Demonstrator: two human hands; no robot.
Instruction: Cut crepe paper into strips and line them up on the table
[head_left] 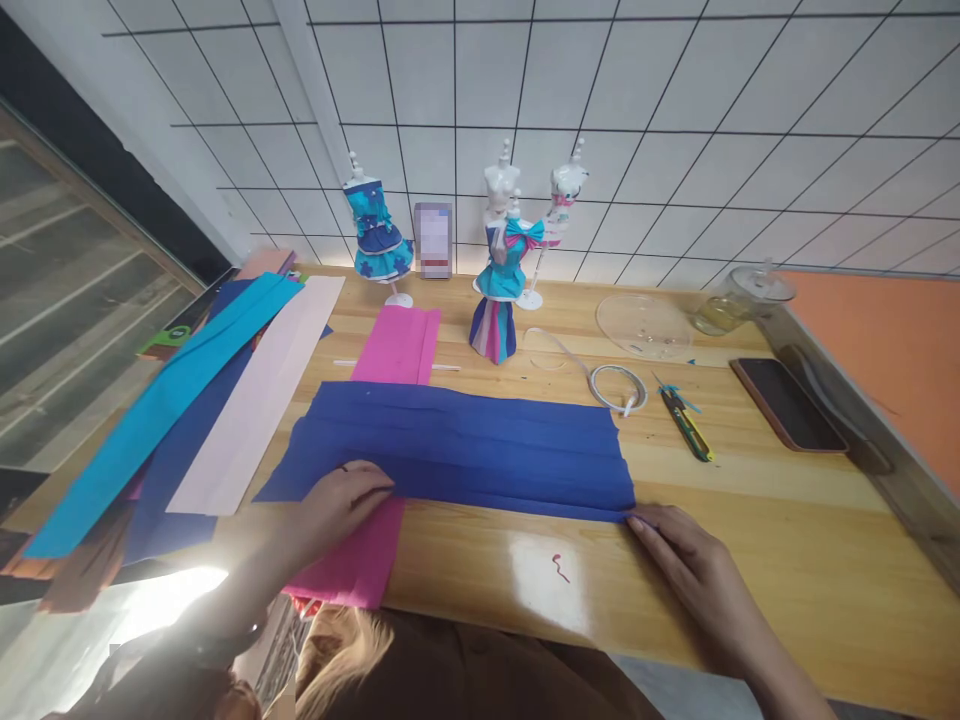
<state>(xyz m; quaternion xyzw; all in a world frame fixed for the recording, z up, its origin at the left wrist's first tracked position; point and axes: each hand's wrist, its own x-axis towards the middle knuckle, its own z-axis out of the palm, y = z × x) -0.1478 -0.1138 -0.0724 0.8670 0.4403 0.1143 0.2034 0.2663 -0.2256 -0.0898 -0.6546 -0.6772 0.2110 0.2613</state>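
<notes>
A wide blue sheet that looks like crepe paper [480, 440] lies across the wooden table in front of me, with lengthwise creases and a narrow fold along its near edge. My left hand [352, 497] is closed on that near edge, left of the middle, fingertips pressed together. At the near right corner, my right hand [679, 540] pinches the sheet between thumb and fingers. Beneath the blue sheet runs a pink crepe-paper strip [394, 340], showing at the back and again by my left wrist.
Several more paper strips [262, 400] lie at the left. Small dressed mannequins [379, 235] and a propped phone [433, 240] stand at the back. Rightward are a tape roll [640, 396], a utility knife [688, 428], a dark phone [787, 405], a clear round lid [645, 328] and a glass jar [720, 310].
</notes>
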